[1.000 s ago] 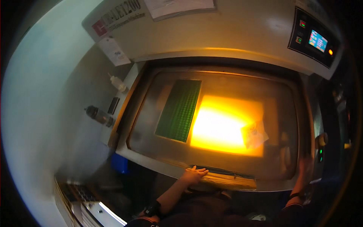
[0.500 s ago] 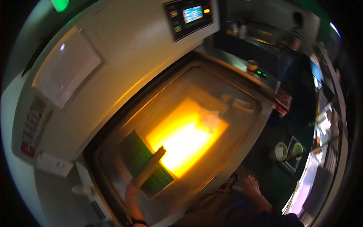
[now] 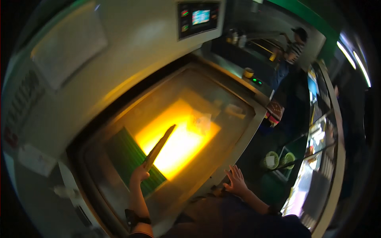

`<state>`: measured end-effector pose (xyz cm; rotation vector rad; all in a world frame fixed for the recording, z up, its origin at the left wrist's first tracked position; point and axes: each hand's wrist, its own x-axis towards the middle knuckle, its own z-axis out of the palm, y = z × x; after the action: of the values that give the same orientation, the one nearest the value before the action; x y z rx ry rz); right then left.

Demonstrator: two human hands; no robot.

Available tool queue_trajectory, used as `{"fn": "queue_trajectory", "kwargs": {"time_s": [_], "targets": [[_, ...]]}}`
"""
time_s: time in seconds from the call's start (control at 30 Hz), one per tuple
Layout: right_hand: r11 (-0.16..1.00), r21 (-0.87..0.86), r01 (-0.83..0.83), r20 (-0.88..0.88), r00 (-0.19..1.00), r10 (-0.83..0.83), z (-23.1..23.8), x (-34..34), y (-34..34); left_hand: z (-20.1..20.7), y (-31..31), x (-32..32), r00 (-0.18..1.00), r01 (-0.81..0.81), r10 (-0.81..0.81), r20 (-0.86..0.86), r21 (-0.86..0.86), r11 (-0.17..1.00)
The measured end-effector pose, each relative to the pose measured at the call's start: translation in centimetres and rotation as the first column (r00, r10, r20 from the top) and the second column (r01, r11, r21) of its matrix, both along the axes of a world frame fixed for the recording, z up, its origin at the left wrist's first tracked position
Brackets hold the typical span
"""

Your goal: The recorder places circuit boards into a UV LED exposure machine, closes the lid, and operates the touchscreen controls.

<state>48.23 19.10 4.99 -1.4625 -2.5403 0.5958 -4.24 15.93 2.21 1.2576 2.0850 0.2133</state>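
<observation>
My left hand [image 3: 139,174] is closed around one end of a long, narrow brown strip [image 3: 159,147], possibly wooden. The strip slants up and away over the surface, its far end above a brightly lit yellow rectangle [image 3: 178,144]. Under the left hand and strip lies a green sheet [image 3: 129,152] with a fine pattern, blurred at this moment, bordering the glow. A small pale sheet [image 3: 203,122] rests toward the glow's far right corner. My right hand [image 3: 237,183] is open, fingers spread, by the near edge of the machine table, holding nothing.
A raised metal rim [image 3: 238,152] frames the machine table. Behind it rises a pale housing with a control panel [image 3: 199,18]. A yellow-brown roll [image 3: 248,72] sits on the far ledge. Green round containers [image 3: 272,160] stand at right. A person [image 3: 294,51] works at the back.
My left hand has raised and swung the strip, so it reaches farther over the glow. My right hand has come left and up, fingers spreading. The whole view has shifted.
</observation>
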Motion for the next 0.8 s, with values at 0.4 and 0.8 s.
{"fn": "queue_trajectory", "kwargs": {"time_s": [0.4, 0.8], "targets": [[0.496, -0.185, -0.849, 0.236, 0.451, 0.861, 2.0, -11.3, 11.0, 2.1, -11.6, 22.5, 0.996, -0.003, -0.022, -0.089, -0.276, 0.961], [0.257, 0.059, -0.965, 0.266, 0.264, 0.927, -0.9, -9.0, 14.5, 0.4, -13.0, 35.6, 0.906, -0.395, 0.356, -0.229, -0.159, 0.905]]}}
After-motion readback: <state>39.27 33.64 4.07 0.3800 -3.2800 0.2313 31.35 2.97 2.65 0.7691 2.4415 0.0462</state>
